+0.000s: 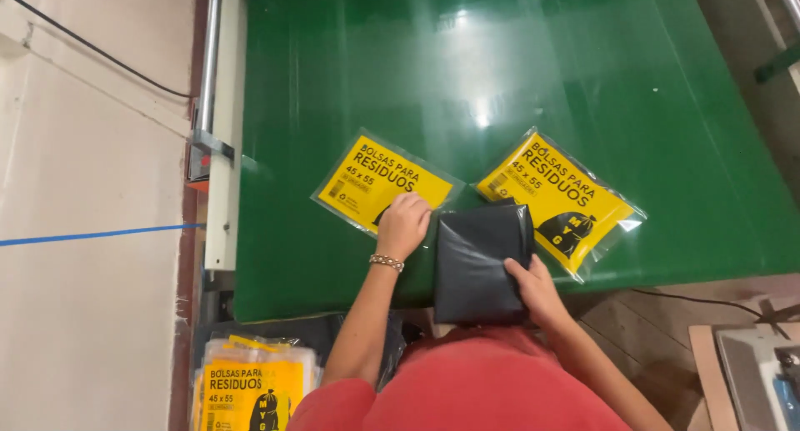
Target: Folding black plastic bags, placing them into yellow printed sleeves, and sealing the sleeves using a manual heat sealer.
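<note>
A folded black plastic bag bundle (479, 260) lies at the near edge of the green table (500, 73). My right hand (533, 291) rests on its lower right corner, gripping it. My left hand (403, 223) presses on the lower right corner of a clear packet with a yellow printed label (375, 179), just left of the black bundle. A second clear packet with a yellow label (557, 199) lies to the right, its near left corner tucked under the black bundle.
A stack of the same yellow-labelled packets (250, 385) sits below the table at the lower left. A white metal rail (223, 123) runs along the table's left side. A wooden surface with a grey device (754, 368) is at the lower right.
</note>
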